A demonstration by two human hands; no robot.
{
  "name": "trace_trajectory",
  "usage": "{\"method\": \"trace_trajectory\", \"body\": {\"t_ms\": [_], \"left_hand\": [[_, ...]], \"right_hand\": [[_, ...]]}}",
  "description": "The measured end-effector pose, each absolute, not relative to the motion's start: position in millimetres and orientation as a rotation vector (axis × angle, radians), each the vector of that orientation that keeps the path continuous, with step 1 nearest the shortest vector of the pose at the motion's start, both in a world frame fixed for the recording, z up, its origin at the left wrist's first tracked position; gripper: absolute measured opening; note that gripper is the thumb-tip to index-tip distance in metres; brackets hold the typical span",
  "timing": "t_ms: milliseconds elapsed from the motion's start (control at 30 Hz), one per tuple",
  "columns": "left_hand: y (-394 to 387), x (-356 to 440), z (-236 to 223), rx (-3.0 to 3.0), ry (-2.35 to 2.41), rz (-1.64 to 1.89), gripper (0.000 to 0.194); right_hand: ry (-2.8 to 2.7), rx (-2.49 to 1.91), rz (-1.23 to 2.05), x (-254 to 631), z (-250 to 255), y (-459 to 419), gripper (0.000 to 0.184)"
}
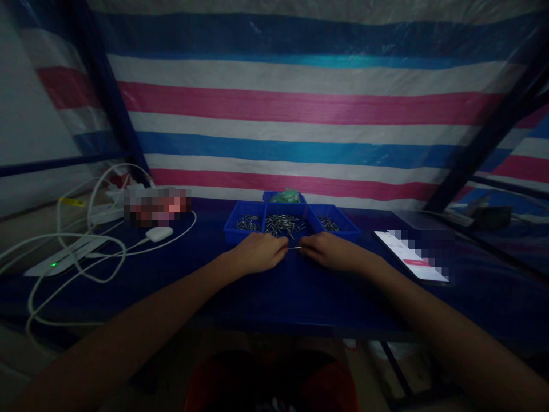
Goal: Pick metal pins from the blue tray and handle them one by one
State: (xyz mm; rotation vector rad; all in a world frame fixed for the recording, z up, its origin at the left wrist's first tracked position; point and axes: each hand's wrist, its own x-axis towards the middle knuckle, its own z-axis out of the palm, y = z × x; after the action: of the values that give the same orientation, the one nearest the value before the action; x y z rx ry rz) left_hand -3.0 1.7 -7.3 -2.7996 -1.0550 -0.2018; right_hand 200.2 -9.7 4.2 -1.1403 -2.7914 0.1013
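A thin metal pin spans the small gap between my two hands, just in front of the blue bins. My left hand pinches its left end, fingers closed. At the other end, my right hand has its fingers closed on the pin too. Many similar slim metal pieces lie heaped in the middle, right behind my fingertips. The left blue bin and the right blue bin hold more small metal parts. Dim light hides the exact shape of the pieces.
Behind the heap, a blue bin holds a green plastic bag. A lit phone or tablet lies on the right of the blue table. White cables, a white charger and a power strip occupy the left. Striped sheeting hangs behind.
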Motion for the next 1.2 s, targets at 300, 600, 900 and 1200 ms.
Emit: {"method": "trace_trajectory", "body": {"t_ms": [300,600,900,1200], "left_hand": [[3.4,-3.7,-7.7,-2.818,-1.043,-0.224,0.027],[3.1,-3.5,-7.5,-2.799,-1.053,-0.232,0.03],[3.9,-3.1,-7.5,-2.825,-1.053,-0.264,0.027],[1.0,1.1,-2.4,-2.936,-0.879,-0.59,0.024]], "right_hand": [[-2.783,-1.154,0.12,201.5,2.4,-7.8,0.018],[-2.772,-1.195,0.122,202.0,2.6,-6.7,0.017],[-2.77,-1.173,0.118,200.2,2.7,-7.7,0.023],[-2.767,-1.131,0.224,197.0,4.9,-11.8,0.026]]}}
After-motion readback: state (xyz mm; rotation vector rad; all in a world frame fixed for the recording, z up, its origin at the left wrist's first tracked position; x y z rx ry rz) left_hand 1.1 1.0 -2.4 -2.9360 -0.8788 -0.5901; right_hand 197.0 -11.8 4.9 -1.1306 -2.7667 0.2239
